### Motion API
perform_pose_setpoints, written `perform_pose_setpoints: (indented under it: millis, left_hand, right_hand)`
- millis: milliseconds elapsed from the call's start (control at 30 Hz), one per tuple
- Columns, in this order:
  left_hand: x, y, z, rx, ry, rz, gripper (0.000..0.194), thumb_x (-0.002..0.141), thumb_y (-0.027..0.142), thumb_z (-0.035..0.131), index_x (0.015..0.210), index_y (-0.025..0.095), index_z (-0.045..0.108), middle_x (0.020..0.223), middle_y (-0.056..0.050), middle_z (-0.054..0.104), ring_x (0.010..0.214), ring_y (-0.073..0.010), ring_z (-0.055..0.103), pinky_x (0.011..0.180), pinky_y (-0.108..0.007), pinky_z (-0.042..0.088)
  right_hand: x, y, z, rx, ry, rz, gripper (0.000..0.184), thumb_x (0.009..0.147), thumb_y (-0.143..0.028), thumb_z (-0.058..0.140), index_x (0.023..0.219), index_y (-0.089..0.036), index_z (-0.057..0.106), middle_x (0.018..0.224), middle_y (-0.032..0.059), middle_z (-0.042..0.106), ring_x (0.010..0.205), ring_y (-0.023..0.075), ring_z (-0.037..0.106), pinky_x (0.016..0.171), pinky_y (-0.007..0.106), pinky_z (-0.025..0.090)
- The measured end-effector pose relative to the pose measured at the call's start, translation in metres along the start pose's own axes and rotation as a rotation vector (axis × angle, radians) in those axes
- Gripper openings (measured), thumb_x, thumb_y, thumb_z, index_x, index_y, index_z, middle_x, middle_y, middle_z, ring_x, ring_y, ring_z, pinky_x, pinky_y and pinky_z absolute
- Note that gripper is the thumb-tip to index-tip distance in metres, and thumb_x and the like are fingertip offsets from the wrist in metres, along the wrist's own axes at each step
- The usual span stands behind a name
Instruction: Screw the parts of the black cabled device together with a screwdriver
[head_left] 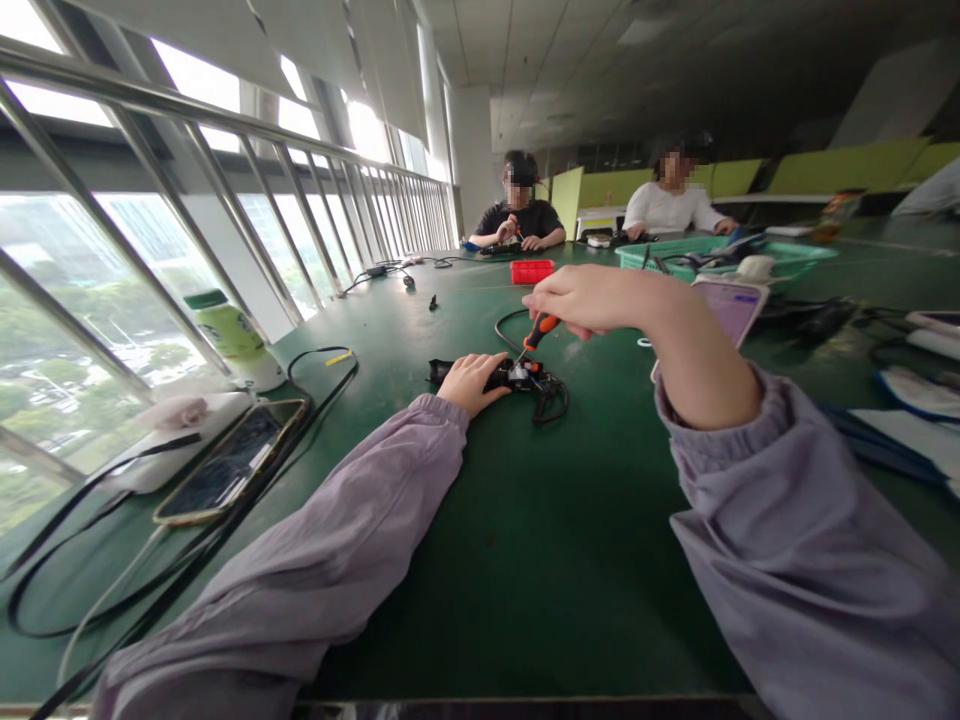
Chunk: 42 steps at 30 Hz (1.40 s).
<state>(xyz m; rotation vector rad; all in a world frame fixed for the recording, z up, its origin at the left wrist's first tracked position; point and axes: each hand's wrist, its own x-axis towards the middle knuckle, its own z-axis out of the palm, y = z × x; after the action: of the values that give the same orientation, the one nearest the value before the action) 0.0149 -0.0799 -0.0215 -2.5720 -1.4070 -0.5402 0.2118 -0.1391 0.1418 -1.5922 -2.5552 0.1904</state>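
My right hand grips a screwdriver with an orange and black handle, tilted so its shaft runs down to the left. The tip meets the open end of a black elongated device, where whitish and orange inner parts show. Across the device's body lies my left hand, pressing it to the table with fingers wrapped over it. A dark cable is looped beside its right end. What the device is cannot be made out, and the screwdriver's exact tip is too small to see well.
A red box and a green basket of parts stand farther back. At right is a propped phone; at left are a flat phone, cords and a green bottle. Two people work across the table beside a metal railing.
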Motion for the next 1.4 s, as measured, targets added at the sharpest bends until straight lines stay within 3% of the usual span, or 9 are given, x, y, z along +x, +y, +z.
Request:
perform_pose_setpoints:
  millis: [100,233,367,567,767,967,1033,1233,1400]
  left_hand:
    - [0.000,0.000,0.001,0.002,0.003,0.006,0.057,0.083,0.042,0.056,0.132,0.016,0.043,0.121,-0.009,0.058,0.112,-0.0255,0.050,0.098,-0.038,0.037]
    - [0.000,-0.002,0.001,-0.003,0.016,0.013,0.057,0.083,0.043,0.056,0.132,0.016,0.043,0.121,-0.010,0.058,0.112,-0.0257,0.051,0.098,-0.039,0.037]
    - [0.000,-0.002,0.001,-0.011,0.015,0.006,0.057,0.082,0.042,0.057,0.131,0.016,0.044,0.121,-0.010,0.058,0.112,-0.0252,0.051,0.098,-0.039,0.038]
    - [0.001,-0.002,0.002,-0.015,0.015,0.008,0.056,0.083,0.043,0.056,0.131,0.018,0.044,0.121,-0.009,0.058,0.112,-0.0251,0.051,0.098,-0.039,0.037]
    - [0.001,-0.003,0.003,-0.014,0.023,0.009,0.055,0.083,0.043,0.055,0.131,0.018,0.043,0.121,-0.009,0.058,0.111,-0.0249,0.050,0.098,-0.039,0.037]
    - [0.000,0.000,-0.001,-0.007,0.005,0.007,0.056,0.083,0.042,0.055,0.131,0.016,0.043,0.119,-0.010,0.058,0.112,-0.0254,0.050,0.097,-0.039,0.037]
    - [0.000,0.000,-0.001,-0.005,0.000,0.004,0.057,0.083,0.042,0.055,0.132,0.016,0.043,0.119,-0.010,0.058,0.112,-0.0255,0.050,0.098,-0.039,0.037]
    - [0.001,-0.001,0.000,0.002,-0.004,0.000,0.057,0.083,0.042,0.056,0.132,0.016,0.042,0.121,-0.010,0.057,0.113,-0.0255,0.049,0.098,-0.039,0.036]
    - [0.001,-0.002,0.001,0.004,0.004,0.009,0.056,0.083,0.043,0.055,0.132,0.017,0.042,0.120,-0.010,0.058,0.112,-0.0251,0.050,0.098,-0.038,0.037]
  right_hand:
    - [0.001,-0.001,0.001,-0.022,0.098,-0.003,0.039,0.090,-0.042,0.030,0.102,-0.017,0.058,0.099,0.0107,0.063,0.081,0.0204,0.058,0.070,0.032,0.040]
    - [0.000,0.005,-0.001,0.002,0.097,-0.012,0.043,0.083,-0.036,0.046,0.123,-0.021,0.046,0.102,0.0082,0.063,0.074,0.0188,0.058,0.064,0.031,0.039]
    - [-0.004,0.007,-0.004,0.001,0.094,-0.070,0.050,0.078,-0.032,0.054,0.126,-0.022,0.044,0.094,0.0054,0.064,0.072,0.0175,0.058,0.062,0.029,0.039]
    - [-0.006,-0.004,-0.004,-0.018,-0.065,0.022,0.039,0.090,-0.041,0.033,0.107,-0.015,0.057,0.064,0.0046,0.061,0.053,0.0136,0.055,0.059,0.029,0.039]
    - [-0.004,0.002,-0.004,-0.064,0.147,-0.062,0.045,0.076,-0.024,0.054,0.121,-0.020,0.050,0.104,0.0076,0.064,0.075,0.0170,0.061,0.066,0.029,0.042]
    - [-0.009,-0.007,-0.004,0.007,-0.059,-0.003,0.036,0.088,-0.040,0.038,0.109,-0.017,0.057,0.063,0.0046,0.063,0.054,0.0157,0.057,0.059,0.031,0.041]
    - [-0.009,-0.007,-0.004,-0.005,-0.079,0.012,0.035,0.088,-0.039,0.037,0.107,-0.017,0.058,0.061,0.0043,0.062,0.052,0.0152,0.056,0.058,0.031,0.041]
    - [-0.004,0.004,-0.004,-0.081,0.099,-0.082,0.041,0.074,-0.022,0.055,0.116,-0.022,0.055,0.102,0.0095,0.065,0.069,0.0186,0.060,0.059,0.030,0.041]
    - [-0.008,-0.003,-0.004,-0.001,-0.078,-0.012,0.036,0.087,-0.039,0.041,0.110,-0.017,0.056,0.066,0.0050,0.065,0.054,0.0158,0.058,0.060,0.031,0.043]
